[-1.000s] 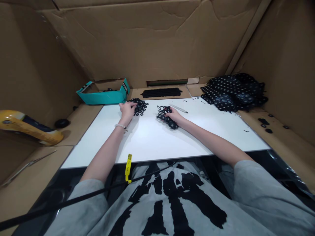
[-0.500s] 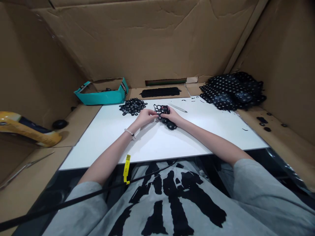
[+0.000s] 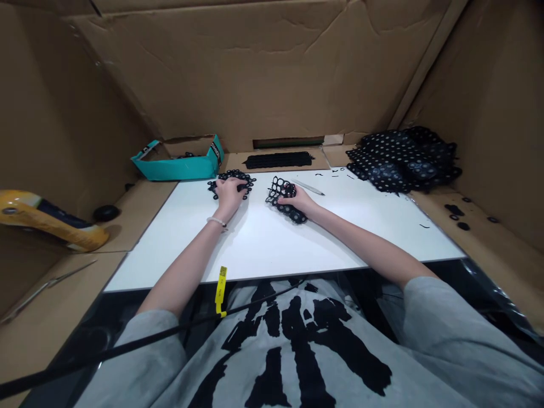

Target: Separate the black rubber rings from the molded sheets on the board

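On the white board (image 3: 187,249), my right hand (image 3: 301,199) grips a black openwork piece (image 3: 278,187), a mesh of loops with round discs along its lower part. My left hand (image 3: 230,192) reaches over the pile of small black rings and discs (image 3: 234,174), its fingers bent down into it. Whether those fingers pinch a piece is too small to tell. Just behind my right hand lies a grey-white pen-like tool (image 3: 309,187).
A teal box (image 3: 178,169) stands at the back left, beside a black ribbed strip (image 3: 278,160). Black dotted fabric (image 3: 399,158) is heaped at the back right. At the left are a yellow object (image 3: 51,221) and tweezers (image 3: 51,283). Cardboard walls (image 3: 263,73) surround the board.
My left hand has left the openwork piece and moved left onto the pile. The loops now spread wider beside my right hand, which stays nearly in place.
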A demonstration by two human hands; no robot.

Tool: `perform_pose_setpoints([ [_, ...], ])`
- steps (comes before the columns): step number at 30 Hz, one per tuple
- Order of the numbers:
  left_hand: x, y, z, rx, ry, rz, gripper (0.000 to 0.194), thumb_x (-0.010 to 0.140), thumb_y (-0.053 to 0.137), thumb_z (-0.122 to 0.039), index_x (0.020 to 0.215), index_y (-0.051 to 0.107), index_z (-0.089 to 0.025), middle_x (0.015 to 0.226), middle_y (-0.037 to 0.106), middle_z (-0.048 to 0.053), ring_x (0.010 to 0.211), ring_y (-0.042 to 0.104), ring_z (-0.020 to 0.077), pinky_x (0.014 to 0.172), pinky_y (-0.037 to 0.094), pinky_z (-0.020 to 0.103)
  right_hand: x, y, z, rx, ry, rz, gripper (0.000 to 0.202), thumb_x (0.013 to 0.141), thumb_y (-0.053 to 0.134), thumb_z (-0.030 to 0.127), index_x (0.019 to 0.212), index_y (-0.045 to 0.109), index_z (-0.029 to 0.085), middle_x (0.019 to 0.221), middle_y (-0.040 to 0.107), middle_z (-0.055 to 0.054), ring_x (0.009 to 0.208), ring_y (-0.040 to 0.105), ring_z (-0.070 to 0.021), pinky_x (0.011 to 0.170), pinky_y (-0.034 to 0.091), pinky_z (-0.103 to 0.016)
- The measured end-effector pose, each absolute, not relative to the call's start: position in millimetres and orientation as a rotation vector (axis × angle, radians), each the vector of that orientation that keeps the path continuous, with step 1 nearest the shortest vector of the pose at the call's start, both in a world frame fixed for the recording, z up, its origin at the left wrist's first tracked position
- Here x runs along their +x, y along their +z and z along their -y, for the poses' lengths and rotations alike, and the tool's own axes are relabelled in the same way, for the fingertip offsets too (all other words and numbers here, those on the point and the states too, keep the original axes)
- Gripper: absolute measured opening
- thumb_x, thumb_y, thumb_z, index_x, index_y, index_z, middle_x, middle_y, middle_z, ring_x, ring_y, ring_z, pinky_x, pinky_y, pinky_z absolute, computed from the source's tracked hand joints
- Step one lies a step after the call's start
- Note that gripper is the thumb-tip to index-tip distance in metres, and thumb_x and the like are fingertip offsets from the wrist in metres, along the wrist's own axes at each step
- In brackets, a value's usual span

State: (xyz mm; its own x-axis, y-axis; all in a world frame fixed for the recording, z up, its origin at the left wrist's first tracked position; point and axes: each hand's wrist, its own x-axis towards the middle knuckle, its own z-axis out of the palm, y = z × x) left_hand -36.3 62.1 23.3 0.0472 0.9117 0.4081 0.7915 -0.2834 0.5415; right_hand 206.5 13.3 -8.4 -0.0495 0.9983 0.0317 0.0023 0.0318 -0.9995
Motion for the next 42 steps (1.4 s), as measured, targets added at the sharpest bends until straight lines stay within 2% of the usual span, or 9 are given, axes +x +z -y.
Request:
perform_pose_setpoints([
  [8, 10, 25, -29, 2.376, 0.782, -1.188, 0.024, 0.078, 0.074, -0.043, 0.086, 0.081, -0.022, 0.087, 0.078, 0.006, 0.092, 0.061, 0.0268, 0.086, 0.046, 0.037, 204, -3, -8, -1.126, 1.143, 1.291, 0.055, 0.056, 0.088, 0.036, 0.099, 0.061, 0.017, 0.103, 0.073, -0.007, 0.1, 0.066, -0.024, 0.099, 0.05, -0.042],
  [11, 15, 22, -27, 2.238, 0.793, -1.222, 0.021, 0.077, 0.072, -0.038, 0.085, 0.081, -0.02, 0.087, 0.079, 0.006, 0.085, 0.065, 0.0241, 0.082, 0.047, 0.034, 206, -4, -11, -1.107, 1.166, 1.302, 0.056, 0.059, 0.087, 0.039, 0.103, 0.061, 0.017, 0.107, 0.072, -0.007, 0.103, 0.065, -0.0237, 0.101, 0.05, -0.042],
  [17, -8, 17, -53, 1.857, 1.008, -1.415, 0.024, 0.074, 0.073, -0.036, 0.082, 0.08, -0.015, 0.084, 0.077, 0.009, 0.079, 0.066, 0.0241, 0.076, 0.048, 0.034, 212, 0, -18, -1.19, 1.196, 1.366, 0.069, 0.048, 0.088, 0.021, 0.109, 0.057, 0.018, 0.109, 0.069, -0.005, 0.107, 0.064, -0.0243, 0.105, 0.047, -0.044],
  [20, -29, 17, -66, 1.89, 1.153, -1.653, 0.021, 0.082, 0.068, -0.032, 0.089, 0.081, -0.018, 0.097, 0.077, 0.012, 0.095, 0.062, 0.0296, 0.087, 0.046, 0.042, 214, -1, -17, -1.209, 1.195, 1.359, 0.071, 0.049, 0.087, 0.022, 0.112, 0.056, 0.018, 0.109, 0.069, -0.005, 0.103, 0.065, -0.0236, 0.102, 0.049, -0.044],
  [23, -39, 20, -67, 2.089, 1.17, -1.871, 0.024, 0.087, 0.062, -0.031, 0.101, 0.081, -0.024, 0.12, 0.072, 0.011, 0.116, 0.048, 0.0372, 0.098, 0.037, 0.053, 213, -3, -16, -1.234, 1.164, 1.354, 0.067, 0.051, 0.087, 0.025, 0.111, 0.057, 0.019, 0.109, 0.069, -0.005, 0.102, 0.065, -0.0233, 0.101, 0.05, -0.044],
  [25, -34, 24, -60, 2.251, 1.114, -1.799, 0.028, 0.089, 0.061, -0.031, 0.109, 0.079, -0.025, 0.125, 0.07, 0.01, 0.118, 0.045, 0.0373, 0.099, 0.035, 0.053, 212, -4, -15, -1.25, 1.138, 1.336, 0.064, 0.052, 0.087, 0.026, 0.108, 0.058, 0.019, 0.109, 0.07, -0.005, 0.102, 0.065, -0.0233, 0.101, 0.049, -0.044],
  [30, 4, 30, -25, 2.524, 0.831, -1.173, 0.024, 0.085, 0.068, -0.037, 0.101, 0.078, -0.022, 0.098, 0.075, 0.008, 0.1, 0.054, 0.0283, 0.093, 0.043, 0.042, 208, -5, -15, -1.213, 1.129, 1.274, 0.057, 0.053, 0.086, 0.027, 0.103, 0.06, 0.018, 0.105, 0.072, -0.005, 0.102, 0.065, -0.0236, 0.102, 0.05, -0.044],
  [37, 18, 27, -16, 2.387, 0.827, -1.25, 0.023, 0.082, 0.07, -0.035, 0.097, 0.08, -0.02, 0.094, 0.077, 0.007, 0.091, 0.06, 0.0256, 0.086, 0.046, 0.037, 210, 2, -11, -1.063, 1.454, 1.179, 0.039, 0.059, 0.083, 0.029, 0.09, 0.062, 0.019, 0.088, 0.072, -0.003, 0.086, 0.067, -0.0219, 0.094, 0.055, -0.042],
  [42, 10, 22, -31, 2.299, 0.829, -1.273, 0.031, 0.089, 0.058, -0.038, 0.093, 0.082, -0.019, 0.092, 0.079, 0.007, 0.086, 0.064, 0.0242, 0.082, 0.046, 0.034, 211, 8, -10, -1.056, 1.478, 1.204, 0.044, 0.055, 0.081, 0.019, 0.093, 0.059, 0.021, 0.085, 0.071, 0.001, 0.088, 0.067, -0.0207, 0.099, 0.053, -0.042],
])
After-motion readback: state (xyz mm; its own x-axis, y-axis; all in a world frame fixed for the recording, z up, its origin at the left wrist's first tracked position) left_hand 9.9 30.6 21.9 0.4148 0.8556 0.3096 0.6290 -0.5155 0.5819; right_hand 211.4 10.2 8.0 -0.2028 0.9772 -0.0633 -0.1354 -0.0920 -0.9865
